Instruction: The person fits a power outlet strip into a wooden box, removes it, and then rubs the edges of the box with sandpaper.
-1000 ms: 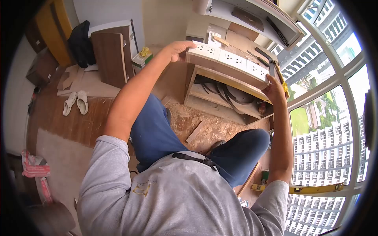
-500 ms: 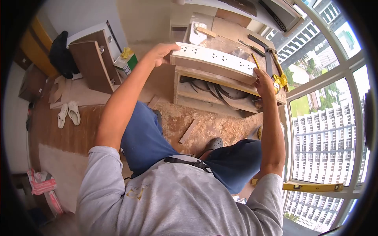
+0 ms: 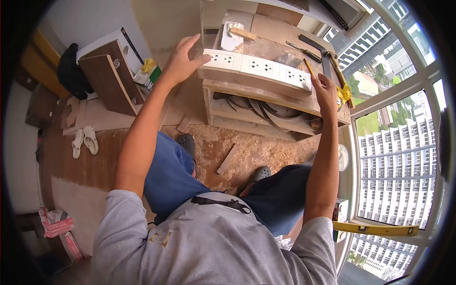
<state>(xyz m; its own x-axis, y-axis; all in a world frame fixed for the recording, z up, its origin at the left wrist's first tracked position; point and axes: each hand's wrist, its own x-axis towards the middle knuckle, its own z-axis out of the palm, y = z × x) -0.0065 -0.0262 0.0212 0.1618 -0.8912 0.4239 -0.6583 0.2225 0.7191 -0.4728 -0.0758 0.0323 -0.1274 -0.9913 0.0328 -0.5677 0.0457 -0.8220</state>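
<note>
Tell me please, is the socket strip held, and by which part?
The left hand is open at the left end of the socket strip; whether the right hand holds its right end cannot be told.

At nine o'clock, a pair of pale clogs point(image 3: 90, 140) is lying on the wooden floor point(image 3: 111, 164). A pink-and-white bag point(image 3: 56, 223) is resting at eight o'clock. A dark cloth point(image 3: 72, 73) is showing at ten o'clock. Through the window point(image 3: 427, 81), white high-rise buildings point(image 3: 396, 164) are standing at three o'clock.
</note>
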